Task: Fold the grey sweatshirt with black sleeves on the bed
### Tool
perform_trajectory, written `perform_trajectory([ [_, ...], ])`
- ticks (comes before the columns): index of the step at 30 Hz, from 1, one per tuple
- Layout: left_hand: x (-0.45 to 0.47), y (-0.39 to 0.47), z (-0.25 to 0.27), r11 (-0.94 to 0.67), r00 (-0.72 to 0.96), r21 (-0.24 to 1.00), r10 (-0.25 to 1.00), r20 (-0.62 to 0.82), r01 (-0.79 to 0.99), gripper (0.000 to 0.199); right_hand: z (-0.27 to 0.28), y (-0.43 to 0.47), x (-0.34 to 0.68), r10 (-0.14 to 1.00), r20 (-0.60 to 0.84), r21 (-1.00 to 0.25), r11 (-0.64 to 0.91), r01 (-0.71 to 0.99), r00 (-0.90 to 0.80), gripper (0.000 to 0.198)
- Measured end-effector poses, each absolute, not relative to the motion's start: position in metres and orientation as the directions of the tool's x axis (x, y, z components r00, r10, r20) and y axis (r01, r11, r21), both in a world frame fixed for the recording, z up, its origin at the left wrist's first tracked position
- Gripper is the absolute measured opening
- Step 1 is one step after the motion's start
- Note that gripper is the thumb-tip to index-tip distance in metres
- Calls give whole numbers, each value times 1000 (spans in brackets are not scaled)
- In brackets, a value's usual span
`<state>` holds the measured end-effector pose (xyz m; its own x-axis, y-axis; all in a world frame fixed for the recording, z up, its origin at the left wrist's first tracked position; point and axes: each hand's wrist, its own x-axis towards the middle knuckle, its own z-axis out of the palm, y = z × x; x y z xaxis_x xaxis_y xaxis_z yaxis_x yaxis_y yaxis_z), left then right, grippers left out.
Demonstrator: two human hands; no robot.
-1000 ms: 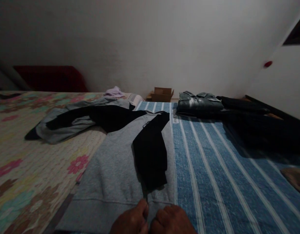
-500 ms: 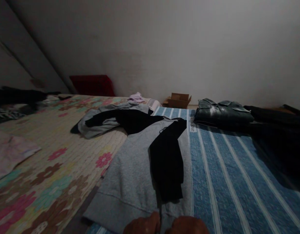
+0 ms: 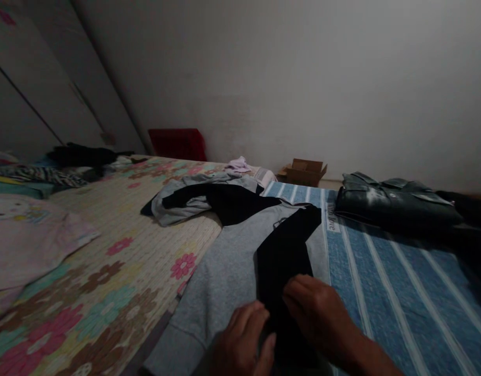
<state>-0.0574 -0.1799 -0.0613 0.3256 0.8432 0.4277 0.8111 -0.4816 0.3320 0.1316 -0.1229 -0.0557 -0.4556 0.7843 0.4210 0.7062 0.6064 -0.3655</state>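
A grey sweatshirt (image 3: 236, 261) with black sleeves lies spread over the bed. Its right-hand sleeve (image 3: 281, 256) is folded down across the grey body, while the other reaches out to the left. At the lower middle, my left hand (image 3: 244, 339) is beside the folded sleeve, thumb and fingers apart. My right hand (image 3: 319, 313) is at that sleeve's right edge, fingers curled together against the black cloth; the fingertips are partly hidden. Beneath the far sleeve is another crumpled grey garment (image 3: 173, 209).
A flowered bedcover (image 3: 139, 230) is on the left, a blue striped cloth (image 3: 385, 271) on the right. A pink garment (image 3: 33, 240) lies at the left. Dark folded clothes (image 3: 397, 201) sit at the right. A cardboard box (image 3: 305, 172) and red object (image 3: 178, 143) are near the wall.
Both hands have moved up from the sweatshirt's bottom hem to the folded sleeve, the right one farther up. The view has turned slightly left.
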Motion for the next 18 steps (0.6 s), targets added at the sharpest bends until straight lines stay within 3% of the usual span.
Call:
perform_trajectory([
  [2,-54,-169,-62,-460,327,234,834,444,856,37,-51,-99,129,825,361,-363,554,749,-435,20],
  [7,-59,-157,-79,-355,313,121,910,272,927,50,-48,-46,114,835,263,-357,549,756,-483,15],
  [13,-80,-166,-85,-278,209,189,925,319,942,40,-59,-14,90,768,164,-295,637,712,-619,19],
  [18,-121,-168,-66,42,-160,290,904,397,956,37,-69,-12,73,704,141,-286,702,652,-696,26],
])
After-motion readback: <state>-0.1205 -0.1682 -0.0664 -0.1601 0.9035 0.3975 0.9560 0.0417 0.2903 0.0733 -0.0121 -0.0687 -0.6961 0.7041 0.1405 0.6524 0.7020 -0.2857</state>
